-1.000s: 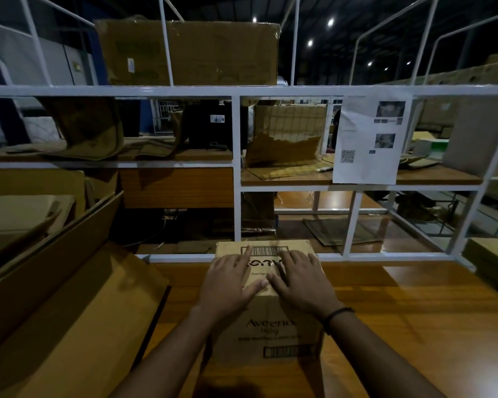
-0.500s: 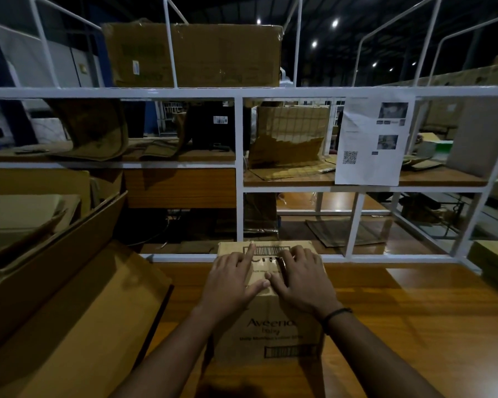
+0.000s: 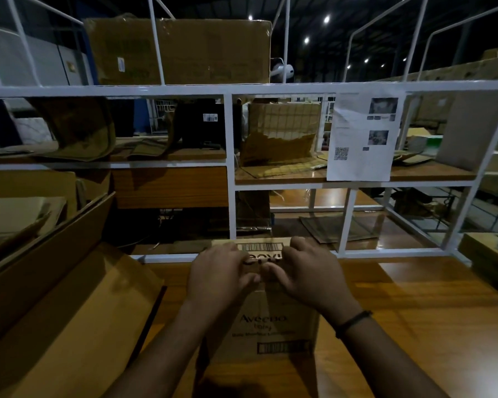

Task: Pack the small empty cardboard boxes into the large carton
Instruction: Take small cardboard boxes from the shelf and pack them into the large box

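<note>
On the wooden tabletop (image 3: 414, 326), a small brown cardboard box (image 3: 270, 326) is standing upright, print facing me. My left hand (image 3: 219, 277) and right hand (image 3: 308, 274) are gripping its top, with the large brown carton (image 3: 69, 311) lying open to the left.

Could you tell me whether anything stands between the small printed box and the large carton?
Nothing visible does: only wooden table lies between the small brown printed cardboard box and the open flap of the large brown cardboard carton.

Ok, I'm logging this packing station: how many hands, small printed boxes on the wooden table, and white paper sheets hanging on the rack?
Hands: 2, the left hand and the right hand, fingers curled on the box's top
Small printed brown cardboard box: 1
White paper sheet with a QR code: 1
Total: 4
</note>
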Motion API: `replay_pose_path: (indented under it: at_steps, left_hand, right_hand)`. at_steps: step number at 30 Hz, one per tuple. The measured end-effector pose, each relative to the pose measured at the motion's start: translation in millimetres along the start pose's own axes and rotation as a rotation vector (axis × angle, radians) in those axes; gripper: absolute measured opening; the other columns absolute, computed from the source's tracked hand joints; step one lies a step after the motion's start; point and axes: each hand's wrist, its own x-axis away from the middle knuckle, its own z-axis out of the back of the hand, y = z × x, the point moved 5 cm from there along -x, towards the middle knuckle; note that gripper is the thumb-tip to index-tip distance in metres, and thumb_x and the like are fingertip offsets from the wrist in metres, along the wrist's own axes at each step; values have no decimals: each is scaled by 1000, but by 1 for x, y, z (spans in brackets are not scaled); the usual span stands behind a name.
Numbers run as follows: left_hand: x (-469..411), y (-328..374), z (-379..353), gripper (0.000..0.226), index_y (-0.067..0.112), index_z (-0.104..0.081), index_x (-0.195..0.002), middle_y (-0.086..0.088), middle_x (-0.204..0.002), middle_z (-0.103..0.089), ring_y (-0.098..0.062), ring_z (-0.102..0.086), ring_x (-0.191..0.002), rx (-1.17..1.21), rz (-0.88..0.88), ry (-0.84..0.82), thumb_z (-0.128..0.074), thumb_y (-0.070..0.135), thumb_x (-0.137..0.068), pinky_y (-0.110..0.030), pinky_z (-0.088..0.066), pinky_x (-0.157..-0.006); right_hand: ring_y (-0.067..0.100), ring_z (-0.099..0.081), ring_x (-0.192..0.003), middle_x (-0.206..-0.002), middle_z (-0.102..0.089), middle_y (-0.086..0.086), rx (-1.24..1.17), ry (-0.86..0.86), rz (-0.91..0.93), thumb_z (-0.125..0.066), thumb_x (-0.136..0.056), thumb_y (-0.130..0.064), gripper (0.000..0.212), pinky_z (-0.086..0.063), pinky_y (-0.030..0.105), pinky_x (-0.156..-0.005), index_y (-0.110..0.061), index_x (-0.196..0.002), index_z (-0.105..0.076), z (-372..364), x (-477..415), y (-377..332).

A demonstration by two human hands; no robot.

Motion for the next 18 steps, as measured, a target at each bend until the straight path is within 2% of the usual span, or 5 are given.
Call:
replay_pose_path:
  at_steps: [3,5,8,11,18]
  left_hand:
    - [5,2,5,74,36,-68,-119,12,-102,-66,-3,-58,-90,98,1,-356,-39,92,-80,-26,-45,-71]
    - [14,2,-3,92,36,-61,-135,5,-129,-65,-9,-59,-110,270,36,-642,-20,95,-78,-34,-49,-90]
    - [27,-1,-29,85,48,-22,-159,2,-172,-12,-31,-13,-157,219,58,-858,-15,90,-86,-59,-18,-123]
    - [27,-4,-67,80,46,-8,-161,3,-172,13,-30,15,-157,74,9,-665,-28,82,-93,-56,5,-124]
    - [23,-4,-95,54,40,-50,-136,9,-167,-28,-24,-14,-156,13,16,-252,-58,68,-90,-47,-6,-125]
  right_hand:
    - [6,-49,-74,-92,-50,-11,-77,-302,-15,-30,-97,-75,55,-40,17,-62,-30,-97,-62,11,10,-2]
    - [8,-54,-74,-87,-54,-10,-259,-453,-93,-21,-99,-72,54,-43,20,-65,-32,-88,-56,14,17,2]
    - [7,-56,-86,-97,-59,-10,-363,-606,-170,-33,-106,-58,31,-47,23,-75,-37,-99,-54,-3,31,5]
    - [9,-50,-112,-121,-55,-10,-248,-590,-171,-52,-100,-54,29,-44,32,-102,-36,-122,-46,-30,49,11]
    - [9,-49,-129,-135,-59,-12,-152,-341,-121,-52,-99,-51,46,-28,30,-114,-34,-140,-40,-63,65,11]
